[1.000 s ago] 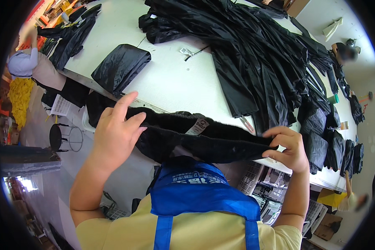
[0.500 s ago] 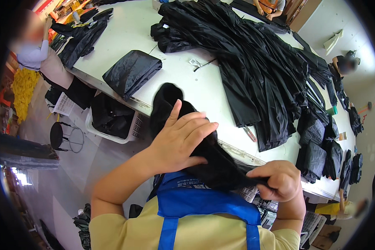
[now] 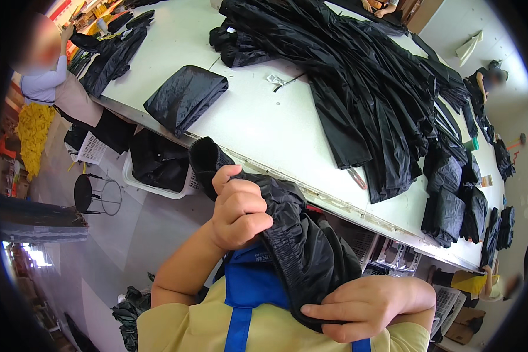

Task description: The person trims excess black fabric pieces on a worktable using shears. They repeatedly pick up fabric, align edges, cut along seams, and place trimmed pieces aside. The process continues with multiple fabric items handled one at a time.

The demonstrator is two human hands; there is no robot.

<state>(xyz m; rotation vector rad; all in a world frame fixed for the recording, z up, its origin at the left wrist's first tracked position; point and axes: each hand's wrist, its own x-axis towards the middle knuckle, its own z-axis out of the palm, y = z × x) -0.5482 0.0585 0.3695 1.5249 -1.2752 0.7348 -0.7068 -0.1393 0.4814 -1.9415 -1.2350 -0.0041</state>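
Observation:
A black garment point(image 3: 302, 234) with gathered elastic edging hangs between my hands, in front of the blue apron point(image 3: 255, 278). My left hand point(image 3: 239, 208) is closed around its upper part, where a ribbed, open end point(image 3: 208, 158) sticks out beyond the fist. Lower down, my right hand point(image 3: 366, 305) pinches the elastic edge close to my body. Shiny, crinkled fabric spreads between the two grips. A folded black garment point(image 3: 186, 98) rests on the table just beyond my left hand.
On the white table point(image 3: 252, 120) lies a big heap of black garments point(image 3: 340, 76). A small red-handled tool point(image 3: 356, 178) is beside it. Folded black bundles point(image 3: 446, 205) stand at the right. A white basket point(image 3: 158, 185) of black cloth sits below the edge. Co-workers stand around the table.
My left hand has closed from spread fingers into a grip. My right hand has moved down toward my body, and the garment now shows its shiny side and elastic edge.

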